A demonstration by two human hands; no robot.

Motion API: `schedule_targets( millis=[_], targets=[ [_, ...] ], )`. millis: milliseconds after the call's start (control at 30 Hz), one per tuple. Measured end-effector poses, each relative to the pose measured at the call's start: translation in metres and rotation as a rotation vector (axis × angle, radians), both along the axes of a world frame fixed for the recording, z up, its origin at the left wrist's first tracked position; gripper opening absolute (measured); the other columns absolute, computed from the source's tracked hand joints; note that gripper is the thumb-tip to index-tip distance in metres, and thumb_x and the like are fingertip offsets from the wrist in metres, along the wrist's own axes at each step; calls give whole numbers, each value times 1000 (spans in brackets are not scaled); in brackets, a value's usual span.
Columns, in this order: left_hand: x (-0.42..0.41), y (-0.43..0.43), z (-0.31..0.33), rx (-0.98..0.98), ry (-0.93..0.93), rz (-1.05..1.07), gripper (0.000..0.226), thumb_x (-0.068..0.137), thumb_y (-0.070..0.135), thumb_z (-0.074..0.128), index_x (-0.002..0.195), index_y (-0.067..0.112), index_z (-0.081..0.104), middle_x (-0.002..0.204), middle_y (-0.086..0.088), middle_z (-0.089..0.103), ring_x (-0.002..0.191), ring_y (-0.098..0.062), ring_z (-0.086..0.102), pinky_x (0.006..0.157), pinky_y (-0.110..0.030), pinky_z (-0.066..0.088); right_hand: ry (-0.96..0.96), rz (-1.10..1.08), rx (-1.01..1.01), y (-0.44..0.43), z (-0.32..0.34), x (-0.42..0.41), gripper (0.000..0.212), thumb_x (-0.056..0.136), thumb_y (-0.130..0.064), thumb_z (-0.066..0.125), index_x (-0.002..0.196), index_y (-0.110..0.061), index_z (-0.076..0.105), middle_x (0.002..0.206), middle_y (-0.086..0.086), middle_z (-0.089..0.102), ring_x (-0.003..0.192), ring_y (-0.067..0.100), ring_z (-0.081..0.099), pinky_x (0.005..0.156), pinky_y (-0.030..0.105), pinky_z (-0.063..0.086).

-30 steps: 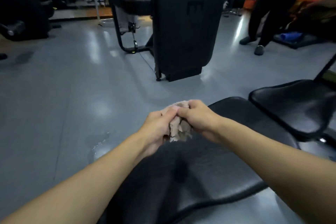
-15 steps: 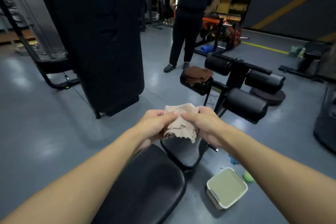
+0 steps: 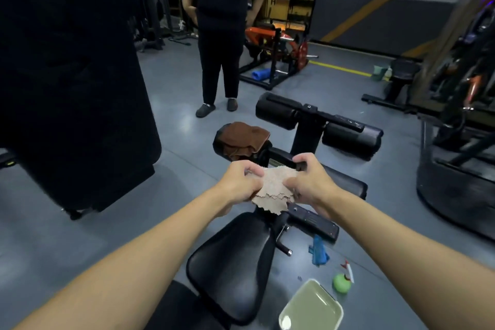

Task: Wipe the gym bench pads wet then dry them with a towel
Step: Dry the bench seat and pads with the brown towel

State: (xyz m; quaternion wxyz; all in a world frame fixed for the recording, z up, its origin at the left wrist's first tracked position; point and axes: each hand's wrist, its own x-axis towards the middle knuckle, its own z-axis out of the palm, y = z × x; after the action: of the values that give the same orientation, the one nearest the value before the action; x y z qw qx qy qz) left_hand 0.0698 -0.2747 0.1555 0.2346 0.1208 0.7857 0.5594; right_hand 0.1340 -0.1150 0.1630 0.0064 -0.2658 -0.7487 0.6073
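A tan cleaning cloth [image 3: 273,191] with ragged edges is held up between both hands above the bench. My left hand [image 3: 239,185] pinches its left side and my right hand [image 3: 308,185] grips its right side. Below them lies the black seat pad [image 3: 235,268] of the bench. A brown towel [image 3: 242,138] is draped over a black roller pad beyond the hands. Further black roller pads [image 3: 351,136] stick out from the bench's post to the right.
A pale green basin [image 3: 312,308] stands on the floor at lower right, next to a green ball [image 3: 341,282] and a blue cloth [image 3: 318,250]. A person in black [image 3: 219,35] stands ahead. A tall black machine housing [image 3: 75,75] fills the left.
My view swung from the long bench pad towards the seat and roller pads. The cloth went from a wrung bundle to a flatter, spread piece between both hands.
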Motion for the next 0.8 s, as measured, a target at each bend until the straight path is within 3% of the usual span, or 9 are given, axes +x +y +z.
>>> schedule_targets(
  millis=[100,267,333,400,467,533,700,800],
  targets=[
    [-52,57,-31,-40,15,-78,21,85,-2,58,94,17,61,91,-5,58,66,-12,52,57,-22,43,-47,-99,49,45,-26,-37,38,84,12,52,109,-16,47,70,13,49,52,19,42,50,33,37],
    [-100,173,-53,-53,77,-258,27,82,-1,55,98,20,62,97,-2,60,73,-15,59,60,-24,49,-86,-323,192,136,-45,-63,32,84,9,48,94,-21,46,79,17,56,59,25,50,56,38,46],
    [-109,210,-65,-88,125,-383,34,84,4,55,112,22,60,108,-5,58,82,-21,65,73,-35,58,-134,-370,258,168,-58,-68,25,86,1,49,93,-23,45,90,15,58,70,32,58,63,43,52],
    [-114,235,-87,-341,290,-615,40,89,14,53,126,29,56,126,-7,45,108,-28,55,96,-44,50,-408,-140,487,190,-76,-68,17,88,-17,53,97,-30,48,110,7,50,101,35,56,85,45,50],
    [-114,245,-104,-603,516,-761,36,93,16,50,123,32,61,131,-5,39,120,-31,37,103,-44,38,-661,144,653,198,-89,-66,19,87,-28,51,101,-41,52,119,1,39,120,33,42,96,46,39],
    [-116,246,-111,-636,601,-765,35,92,14,49,115,33,66,128,-2,42,119,-28,34,101,-42,37,-719,207,712,199,-92,-69,24,89,-24,50,107,-38,57,119,2,40,119,30,38,91,45,32],
    [-144,231,-105,-505,537,-666,31,95,14,46,110,28,69,124,-1,51,119,-24,41,104,-43,38,-629,110,974,191,-83,-110,22,91,-20,49,110,-22,59,114,7,43,112,30,38,94,46,32],
    [-181,206,-96,-449,541,-468,31,90,10,46,105,25,70,114,-1,56,113,-26,50,98,-45,44,-469,165,889,168,-78,-152,25,90,-18,46,110,-23,61,112,5,49,115,31,42,96,44,34]
  ],
)
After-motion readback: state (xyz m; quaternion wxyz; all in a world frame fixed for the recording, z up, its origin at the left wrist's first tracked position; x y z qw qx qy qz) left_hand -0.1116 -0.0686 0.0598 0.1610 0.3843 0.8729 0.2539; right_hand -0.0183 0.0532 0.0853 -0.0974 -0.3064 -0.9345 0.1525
